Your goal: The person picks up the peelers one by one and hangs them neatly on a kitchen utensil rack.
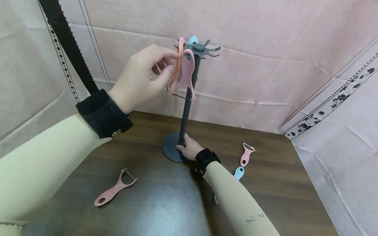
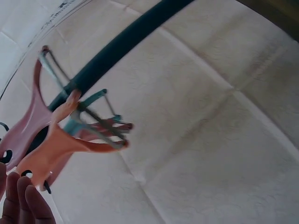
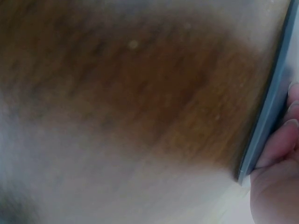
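A dark grey stand (image 1: 185,112) with a round base and a hooked top rises from the table. Near its top my left hand (image 1: 146,73) pinches an orange peeler (image 1: 177,67) between thumb and fingers. In the left wrist view, the orange peeler (image 2: 55,143) has its blade end pointing away from the fingertips, and a hook shows at its handle hole. Beside it hang a pink peeler (image 1: 187,70) and a blue peeler (image 1: 193,39), partly hidden behind the others. Down at the base, my right hand (image 1: 190,148) grips the foot of the pole.
A pink peeler (image 1: 112,191) lies on the wooden table (image 1: 138,137) at the left. Over to the right lies another pink peeler (image 1: 245,156), with a blue peeler (image 1: 239,173) partly hidden by my right forearm. A pale cloth (image 1: 256,75) hangs behind the table.
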The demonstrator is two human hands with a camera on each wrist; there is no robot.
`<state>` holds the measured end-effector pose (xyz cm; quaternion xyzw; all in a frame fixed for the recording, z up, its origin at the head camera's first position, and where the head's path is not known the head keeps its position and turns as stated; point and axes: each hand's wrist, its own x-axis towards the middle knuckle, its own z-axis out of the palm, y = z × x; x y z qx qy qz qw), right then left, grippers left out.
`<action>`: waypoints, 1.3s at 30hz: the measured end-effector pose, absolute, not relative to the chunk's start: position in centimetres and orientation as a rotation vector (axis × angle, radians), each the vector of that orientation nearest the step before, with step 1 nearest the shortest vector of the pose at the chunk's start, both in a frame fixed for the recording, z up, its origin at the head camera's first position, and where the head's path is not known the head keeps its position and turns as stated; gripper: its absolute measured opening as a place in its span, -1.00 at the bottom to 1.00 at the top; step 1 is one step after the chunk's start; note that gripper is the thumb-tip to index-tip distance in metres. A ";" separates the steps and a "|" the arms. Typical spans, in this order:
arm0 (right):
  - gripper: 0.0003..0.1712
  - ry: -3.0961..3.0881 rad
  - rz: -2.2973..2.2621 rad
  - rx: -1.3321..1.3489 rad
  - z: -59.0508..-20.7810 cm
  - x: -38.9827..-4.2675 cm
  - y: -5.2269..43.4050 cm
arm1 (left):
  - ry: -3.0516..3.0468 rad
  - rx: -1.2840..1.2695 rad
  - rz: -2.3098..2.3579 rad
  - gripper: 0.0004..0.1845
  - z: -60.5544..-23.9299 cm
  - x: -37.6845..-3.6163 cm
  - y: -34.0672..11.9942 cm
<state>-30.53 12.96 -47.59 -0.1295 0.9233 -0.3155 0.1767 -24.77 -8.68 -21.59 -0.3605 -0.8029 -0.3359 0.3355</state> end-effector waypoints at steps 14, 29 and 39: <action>-0.64 2.614 -0.922 -0.391 -47.8 -30.7 13.2 | -2.912 -0.802 -0.709 -0.57 -33.0 -24.2 -15.3; -0.64 2.584 -0.947 -0.383 -47.5 -30.4 12.9 | -3.522 -0.724 -0.358 -0.48 -40.8 -18.8 -17.7; -0.65 2.614 -0.918 -0.376 -47.6 -30.3 12.9 | -3.610 -0.710 -0.355 -0.44 -43.0 -17.5 -18.0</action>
